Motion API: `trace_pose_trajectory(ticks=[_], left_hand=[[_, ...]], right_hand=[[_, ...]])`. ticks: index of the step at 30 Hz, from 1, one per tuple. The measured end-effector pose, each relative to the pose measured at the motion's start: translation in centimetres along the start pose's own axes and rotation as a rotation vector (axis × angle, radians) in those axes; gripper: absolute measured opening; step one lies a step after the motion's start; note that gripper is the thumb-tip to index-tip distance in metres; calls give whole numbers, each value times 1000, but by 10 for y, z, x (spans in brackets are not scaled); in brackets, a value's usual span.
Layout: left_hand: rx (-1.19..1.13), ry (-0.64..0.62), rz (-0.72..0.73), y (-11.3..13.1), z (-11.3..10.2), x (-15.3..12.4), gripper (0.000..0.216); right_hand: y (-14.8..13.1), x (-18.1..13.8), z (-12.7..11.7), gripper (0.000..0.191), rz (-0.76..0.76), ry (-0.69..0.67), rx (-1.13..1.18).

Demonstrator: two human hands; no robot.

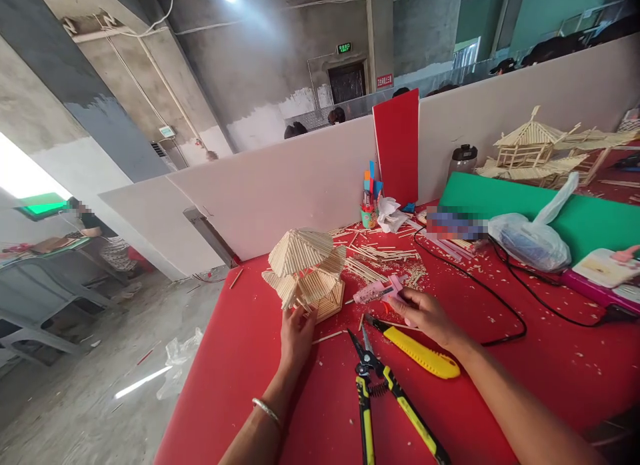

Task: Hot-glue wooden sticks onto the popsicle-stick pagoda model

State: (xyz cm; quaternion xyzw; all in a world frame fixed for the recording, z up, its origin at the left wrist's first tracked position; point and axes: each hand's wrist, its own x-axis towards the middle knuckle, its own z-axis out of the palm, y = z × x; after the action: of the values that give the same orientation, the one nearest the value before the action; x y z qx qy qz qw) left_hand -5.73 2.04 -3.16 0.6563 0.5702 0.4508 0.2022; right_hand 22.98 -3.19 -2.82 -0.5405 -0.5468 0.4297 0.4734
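A small pavilion model [301,255] made of thin wooden sticks stands on the red table, with a tiered roof and a flat stick base. My left hand [297,335] grips its near side low down, the fingertips partly hidden under the lower roof. My right hand [425,315] is closed around a pink hot glue gun [373,291], whose nozzle points left at the model's base without visibly touching it. Just in front lie a yellow utility knife [425,351] and black-and-yellow pruning shears [370,365] with their blades apart.
Loose sticks [380,255] and shavings litter the red table [240,385]. A black cable [500,298] curves across the right side. Behind stand a cup of tools [369,216], a green board [505,195], a plastic bag [535,241] and a larger stick model [530,148]. A white partition [280,191] closes the back.
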Motion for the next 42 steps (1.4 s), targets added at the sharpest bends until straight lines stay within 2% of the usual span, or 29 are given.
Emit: trace_pose_trajectory(ticks=[15, 19, 25, 33, 38, 42], left_hand=[[38, -24, 25, 4, -3, 0, 23], [27, -28, 18, 3, -3, 0, 23], [35, -24, -3, -1, -3, 1, 23], [42, -3, 44, 0, -3, 2, 20], [44, 4, 56, 0, -3, 2, 20], [46, -12, 42, -1, -4, 2, 20]], right_hand=[[13, 7, 1, 53, 97, 47, -14], [9, 4, -1, 48, 83, 20, -70], [3, 5, -2, 31, 79, -43, -230], [7, 40, -10, 24, 58, -22, -277], [13, 69, -19, 18, 55, 45, -191], [13, 67, -26, 16, 136, 45, -72]])
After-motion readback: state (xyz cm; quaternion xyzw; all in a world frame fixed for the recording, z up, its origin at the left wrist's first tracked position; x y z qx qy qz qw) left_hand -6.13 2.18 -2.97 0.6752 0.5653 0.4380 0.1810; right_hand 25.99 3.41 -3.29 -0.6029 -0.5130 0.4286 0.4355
